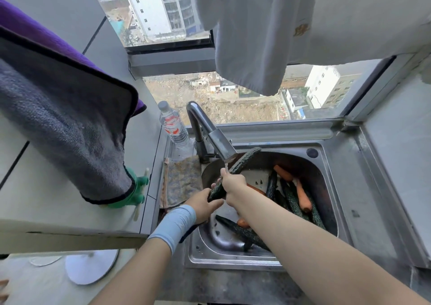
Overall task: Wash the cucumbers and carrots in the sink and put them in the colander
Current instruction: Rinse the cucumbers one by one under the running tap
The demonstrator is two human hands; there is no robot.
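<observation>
Under the window, a steel sink

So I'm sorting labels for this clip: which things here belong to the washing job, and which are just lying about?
Job: cucumber under the tap, held by left hand and right hand; sink; loose cucumbers; carrots.
Lying about: water bottle; rag; grey towel; green glove.

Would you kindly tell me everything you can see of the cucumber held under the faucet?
The cucumber is long, slim, dark green and bumpy-skinned. It slants above the sink, its upper end just past the faucet spout, water running onto it. The right hand grips its middle; the left hand holds its lower end.
</observation>
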